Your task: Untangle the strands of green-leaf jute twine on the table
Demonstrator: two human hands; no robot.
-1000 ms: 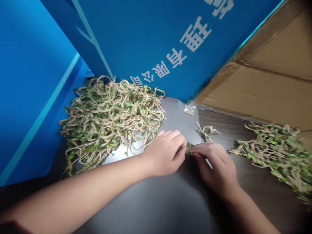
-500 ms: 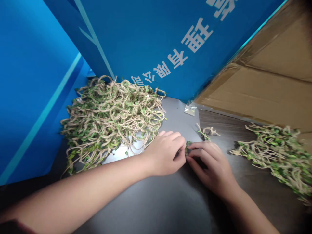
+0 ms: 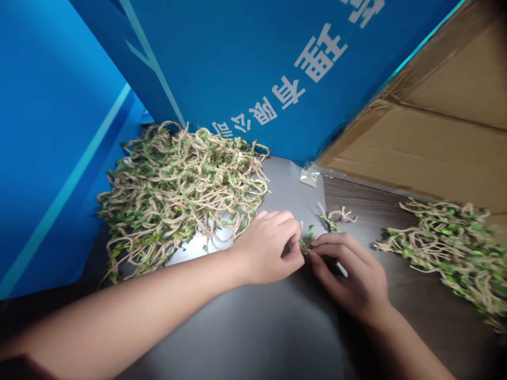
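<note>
Hands [image 3: 271,248] [image 3: 352,274]: 2 | pinched sprig [image 3: 306,243]: 1 | leafy-twine heaps [image 3: 186,184] [image 3: 455,253]: 2 | packet [image 3: 308,178]: 1

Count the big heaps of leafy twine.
2. Left heap: on the grey sheet, before the blue panels. Right heap: on the dark wood surface near the cardboard, running to the frame's edge, so part may be hidden. The small loose clump isn't counted.
</note>
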